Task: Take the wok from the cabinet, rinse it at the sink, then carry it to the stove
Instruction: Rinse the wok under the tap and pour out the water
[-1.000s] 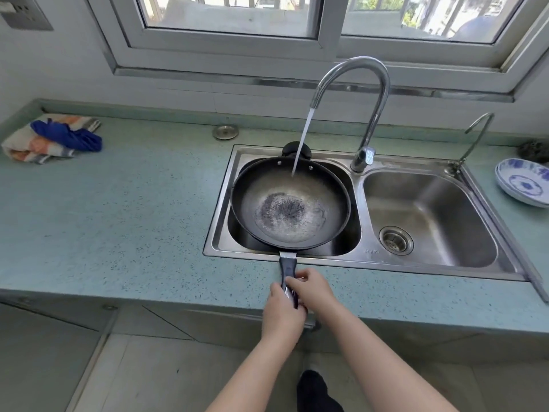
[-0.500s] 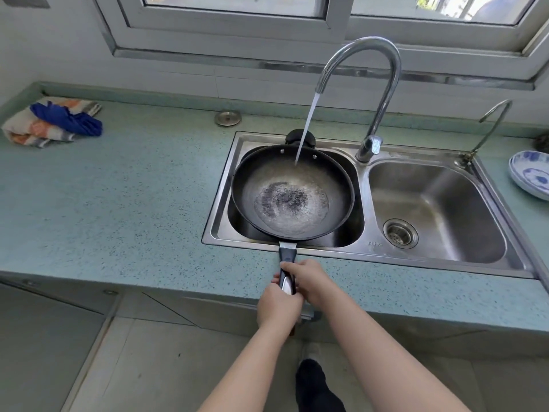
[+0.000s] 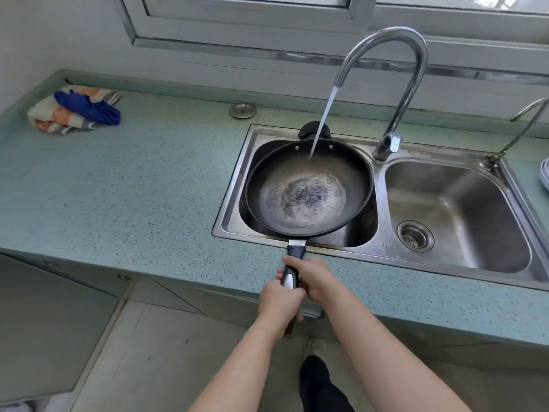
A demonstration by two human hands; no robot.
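1. Left hand [image 3: 279, 304]: one, nearest the camera, fingers curling fully closed around the rear end of the wok handle [image 3: 292, 270].
2. Right hand [image 3: 313, 278]: one, sitting just ahead of the left and touching it, fingers wrapping shut around the same handle from the 3 o'clock side.
3. Wok handle: one, black with a silver strip, running from the hands toward 12 o'clock across the counter [image 3: 133, 197] edge.
4. Wok [image 3: 309, 187]: one, dark and round, hanging over the left basin [image 3: 255, 218] of the sink, its pan slightly tilted; a shallow pool of water is gathering in its centre. A black helper knob [image 3: 314, 129] is showing at its far rim, at 12 o'clock.
5. Sink basins: two, side by side; the right basin [image 3: 457, 209], at 3 o'clock of the wok, is showing one drain strainer [image 3: 415, 235].
6. Tall faucet [image 3: 395, 84]: one, curving over between the basins, a stream of water [image 3: 322, 120] falling onto the wok's far inner wall.
7. Small faucet [image 3: 523, 120]: one, at the sink's far right corner.
8. Metal sink plug [image 3: 243, 110]: one, lying on the counter at 11 o'clock of the wok.
9. Cloths [image 3: 75, 110]: a bundle at 10 o'clock, well apart, one blue piece lying on patterned fabric.
10. Window frame [image 3: 237, 31]: running along the far wall.
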